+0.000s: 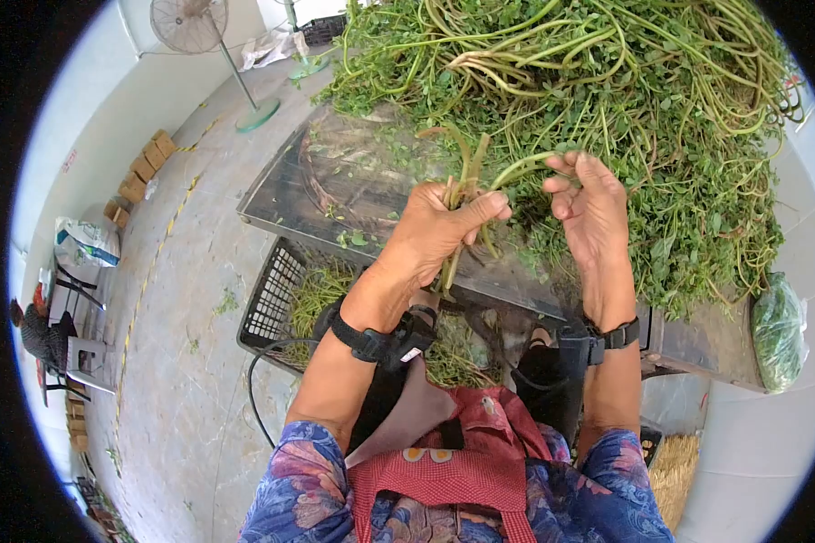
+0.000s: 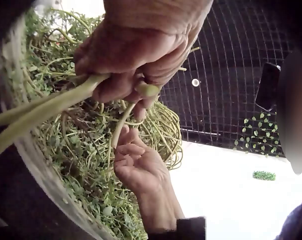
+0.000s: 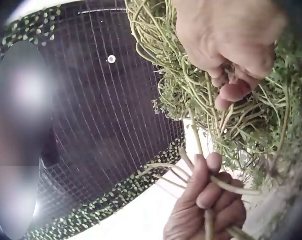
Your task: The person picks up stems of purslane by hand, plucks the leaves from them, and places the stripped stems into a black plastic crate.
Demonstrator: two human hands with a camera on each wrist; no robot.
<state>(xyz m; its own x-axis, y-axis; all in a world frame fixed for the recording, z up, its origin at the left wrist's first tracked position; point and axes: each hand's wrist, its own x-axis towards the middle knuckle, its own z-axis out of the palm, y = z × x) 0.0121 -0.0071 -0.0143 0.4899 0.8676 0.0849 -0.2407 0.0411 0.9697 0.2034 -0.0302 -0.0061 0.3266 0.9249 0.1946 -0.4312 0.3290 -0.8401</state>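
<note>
My left hand (image 1: 439, 226) grips several thick greenish-brown stems (image 1: 453, 267), thumb laid across them. Their cut ends stick out above and below the fist. One curved green stem (image 1: 521, 169) runs from this fist to my right hand (image 1: 593, 204), whose thumb and fingertips pinch its far end; the other fingers curl loosely. In the left wrist view, pale stems (image 2: 51, 110) stretch from the left fist toward the camera. Seen from the right wrist, the left fist (image 3: 206, 200) has stems (image 3: 173, 170) fanning out between its fingers. Both hands are over the near edge of the table.
A big heap of leafy green stems (image 1: 552, 100) covers much of the dark table (image 1: 362, 172). Below its edge stands a black crate (image 1: 281, 281) with more stems. A bagged green bundle (image 1: 779, 330) is at the table's right corner. A standing fan (image 1: 190, 18) is far left.
</note>
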